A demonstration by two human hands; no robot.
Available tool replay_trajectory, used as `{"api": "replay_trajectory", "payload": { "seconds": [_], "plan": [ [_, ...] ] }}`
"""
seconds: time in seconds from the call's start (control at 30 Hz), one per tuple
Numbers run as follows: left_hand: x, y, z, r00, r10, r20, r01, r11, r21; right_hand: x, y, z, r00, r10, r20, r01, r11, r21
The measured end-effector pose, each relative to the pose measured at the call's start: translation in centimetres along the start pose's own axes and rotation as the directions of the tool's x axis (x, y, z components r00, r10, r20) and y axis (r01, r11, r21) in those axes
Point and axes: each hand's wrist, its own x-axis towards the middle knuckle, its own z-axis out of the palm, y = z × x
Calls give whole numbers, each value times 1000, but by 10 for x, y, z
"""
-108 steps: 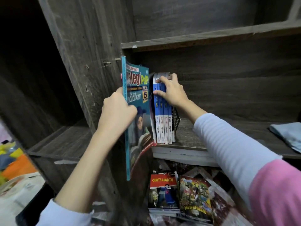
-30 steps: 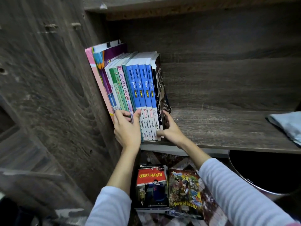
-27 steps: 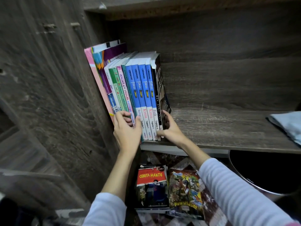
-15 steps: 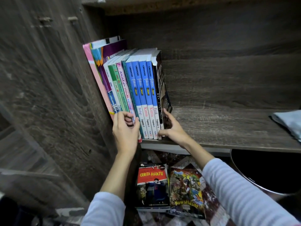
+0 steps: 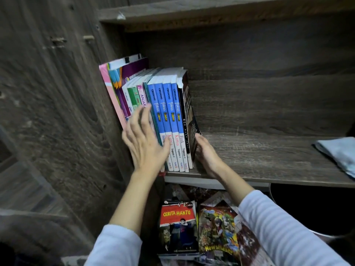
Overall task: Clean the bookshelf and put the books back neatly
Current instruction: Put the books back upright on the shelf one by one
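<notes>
The books point(image 5: 167, 112) stand in a tight row at the left end of the shelf point(image 5: 259, 156), packed against the side panel point(image 5: 67, 93). Their long axes run up and down, spines face out towards the camera, and in this view their tops tip a touch towards that panel. The tall pink book point(image 5: 110, 91) sits hard against the wood, and four blue books point(image 5: 169, 116) fill the middle. The black book point(image 5: 189, 112) closes the row on the right, its cover bowing outward near the bottom. The left hand point(image 5: 144, 144) is motion-blurred. Its grip is slack with fingers spread and straight, laid flat over the lower spines on the left half of the row and holding nothing. The right hand point(image 5: 206, 152) rests on the shelf board at the row's right end, palm and fingers pressed against the black book's outer cover without curling round it. The feet of the books sit right at the front edge of the shelf. To the right the board runs bare as far as a folded blue cloth point(image 5: 338, 152) at the far right. Below the shelf edge lie two comic books point(image 5: 178, 227), face up and side by side, next to a dark round container point(image 5: 311, 208).
</notes>
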Motion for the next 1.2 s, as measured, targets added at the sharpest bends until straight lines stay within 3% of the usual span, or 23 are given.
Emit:
{"api": "replay_trajectory", "payload": {
  "seconds": [0.07,0.2,0.3,0.53,0.7,0.8,0.9,1.0,1.07,1.13,1.2],
  "plan": [
    [30,5,-17,997,39,72,-48,992,115,4,-1,1,997,53,-55,-47,993,105],
    [78,13,-40,948,62,311,-168,930,326,12,5,5,995,92,29,-95,985,144],
    [89,16,-42,951,86,297,-189,922,339,10,4,9,993,98,64,-108,979,173],
    [86,16,-32,976,109,188,-161,944,288,11,1,13,996,78,41,-80,995,63],
    [82,15,-30,980,107,167,-152,947,282,54,53,4,1000,-1,9,2,998,-56],
    [78,15,-28,977,100,191,-151,948,279,11,17,18,996,-50,-70,44,996,-77],
    [70,15,-26,973,104,207,-153,959,240,-7,21,14,962,-123,-245,106,991,-85],
    [44,22,-22,986,94,135,-117,978,174,-33,26,2,883,-239,-405,210,971,-115],
    [13,29,-17,992,126,8,-126,991,37,-54,31,-9,793,-287,-537,238,958,-161],
    [-19,34,-7,970,155,-187,-181,975,-130,-69,43,-20,732,-290,-616,223,957,-186],
    [-50,37,6,956,108,-274,-182,948,-262,-81,60,-30,698,-262,-666,162,964,-209]
  ]
}}
